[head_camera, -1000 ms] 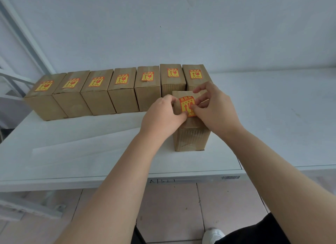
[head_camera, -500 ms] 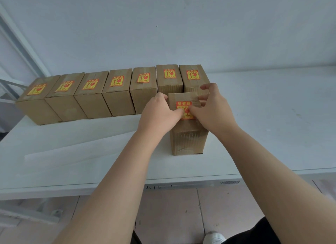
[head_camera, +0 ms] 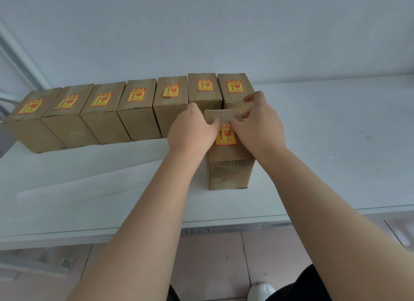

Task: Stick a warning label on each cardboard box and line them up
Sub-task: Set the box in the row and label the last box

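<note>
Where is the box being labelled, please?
Head view: the front box stands right of centre on the table, just before the row's two rightmost boxes.

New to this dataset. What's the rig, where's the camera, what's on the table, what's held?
No machine here: a person works with bare hands. The single picture comes from a wide-angle camera worn on the head, looking forward and down, so the arms reach in from below. On the white table stands a row of seven cardboard boxes, each with a red-and-yellow label on top. An eighth, the front box, stands nearer, before the row's right end. The left hand and right hand hold its top, fingertips on its warning label.
</note>
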